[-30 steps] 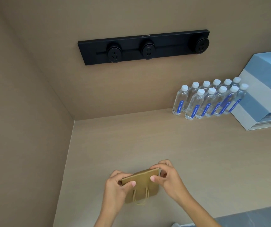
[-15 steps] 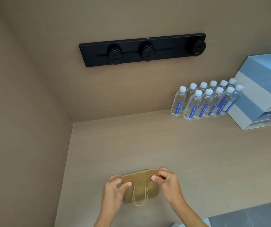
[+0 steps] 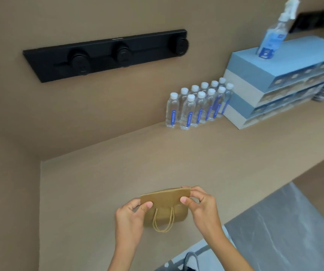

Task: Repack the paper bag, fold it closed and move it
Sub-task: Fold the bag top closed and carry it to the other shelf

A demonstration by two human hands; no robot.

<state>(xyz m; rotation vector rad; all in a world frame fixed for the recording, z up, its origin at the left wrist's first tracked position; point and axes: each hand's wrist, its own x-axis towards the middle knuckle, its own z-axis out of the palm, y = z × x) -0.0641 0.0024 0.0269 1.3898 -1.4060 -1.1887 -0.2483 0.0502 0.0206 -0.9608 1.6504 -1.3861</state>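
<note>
Even soft light, blurred edges

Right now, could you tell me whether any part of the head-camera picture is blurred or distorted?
In the head view, the small brown paper bag and both hands, left and right, are fairly sharp; the blue spray bottle on the blue-and-white drawer boxes is smeared; the wide lens bends the black socket rail and tilts the wall; lighting is soft, without glare.

brown paper bag (image 3: 165,198), tan counter (image 3: 118,173), black outlet strip (image 3: 106,53), blue-labelled clear bottles (image 3: 198,106).
</note>
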